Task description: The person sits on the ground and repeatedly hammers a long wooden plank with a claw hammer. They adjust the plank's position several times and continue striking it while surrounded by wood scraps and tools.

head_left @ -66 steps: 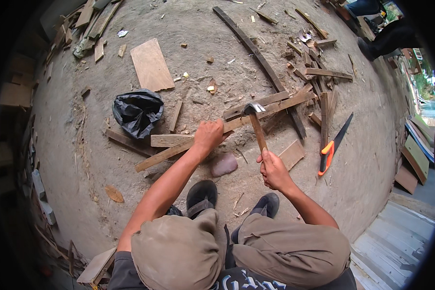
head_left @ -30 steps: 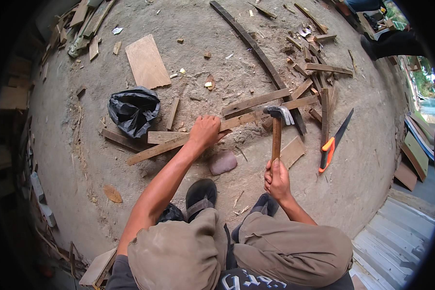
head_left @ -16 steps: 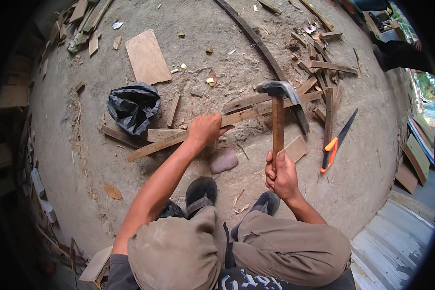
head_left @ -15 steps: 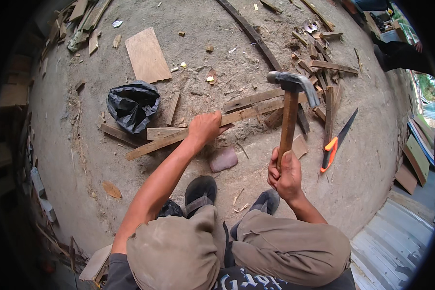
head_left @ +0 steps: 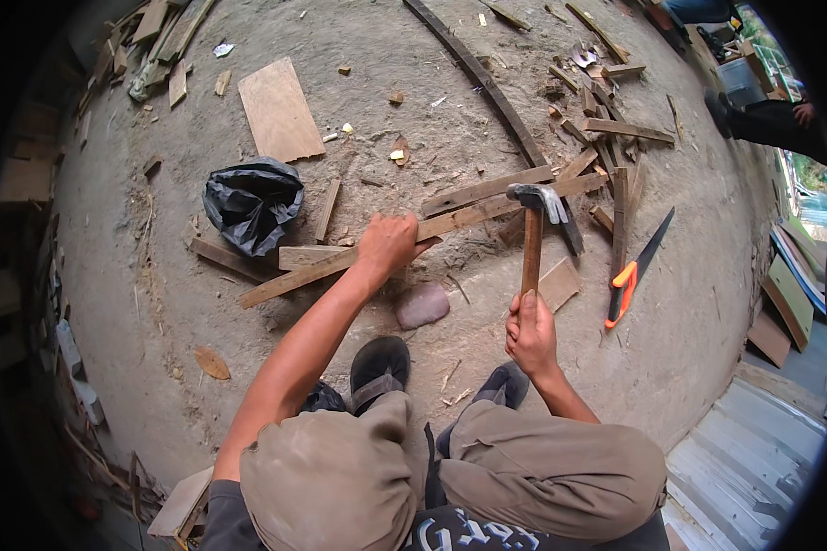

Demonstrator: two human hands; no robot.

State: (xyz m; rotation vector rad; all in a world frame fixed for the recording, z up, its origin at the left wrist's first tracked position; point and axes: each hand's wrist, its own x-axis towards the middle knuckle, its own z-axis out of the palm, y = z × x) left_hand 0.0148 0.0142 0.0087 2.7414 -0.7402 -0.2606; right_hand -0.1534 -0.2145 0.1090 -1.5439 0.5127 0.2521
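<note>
My left hand (head_left: 388,244) presses down on a long wooden batten (head_left: 473,216) that lies slanting across the dirt floor. My right hand (head_left: 529,332) grips the wooden handle of a claw hammer (head_left: 533,241), held upright with its steel head (head_left: 539,196) just above the batten, right of my left hand. A second batten (head_left: 483,190) lies beside the first. A flat reddish stone (head_left: 423,304) rests on the ground in front of my black sandals (head_left: 379,368).
A black plastic bag (head_left: 251,201) lies to the left, a plywood sheet (head_left: 279,109) beyond it. An orange-handled hand saw (head_left: 636,267) lies to the right. Loose wood scraps (head_left: 605,101) are scattered at the back right, where another person's sleeve (head_left: 764,119) shows.
My right hand swung the hammer up from the batten and has brought its head back down close to it. My left hand has stayed on the batten.
</note>
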